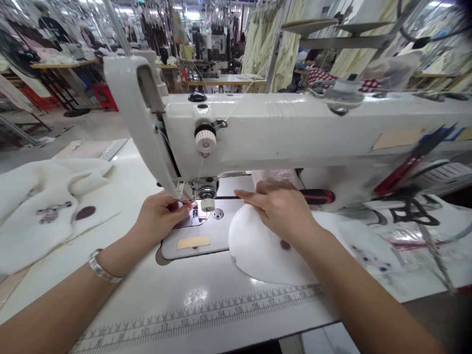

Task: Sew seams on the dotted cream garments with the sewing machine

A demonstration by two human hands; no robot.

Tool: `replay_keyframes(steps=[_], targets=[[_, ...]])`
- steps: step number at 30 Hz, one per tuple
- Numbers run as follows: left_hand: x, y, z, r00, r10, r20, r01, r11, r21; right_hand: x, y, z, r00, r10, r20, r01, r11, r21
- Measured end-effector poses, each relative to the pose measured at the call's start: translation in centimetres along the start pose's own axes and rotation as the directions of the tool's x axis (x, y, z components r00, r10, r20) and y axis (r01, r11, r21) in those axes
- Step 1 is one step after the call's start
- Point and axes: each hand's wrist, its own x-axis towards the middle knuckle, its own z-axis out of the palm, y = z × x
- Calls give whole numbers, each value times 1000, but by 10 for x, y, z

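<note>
A white industrial sewing machine (280, 130) spans the table in front of me. My left hand (160, 214) is pinched at the needle and presser foot (202, 209), its fingertips closed on something too small to name. My right hand (282, 206) lies on a rounded white fabric piece (258, 248) with a dark red spot, just right of the needle plate (191, 238). Its fingers are stretched out and point left towards the needle. I wear a silver bracelet (101, 268) on my left wrist.
A heap of cream fabric (47, 206) with small printed figures lies at the left. A red-and-black handled tool (319, 196) lies behind my right hand. Black scissors (409, 209) and more printed fabric lie at right. A printed ruler (206, 314) runs along the table's front edge.
</note>
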Motion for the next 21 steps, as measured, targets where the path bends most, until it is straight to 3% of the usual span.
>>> replay_keyframes(steps=[21], targets=[[0, 1, -1, 1000, -30, 8, 29, 998, 63, -4, -5, 6, 991, -13, -130, 1, 996, -86]])
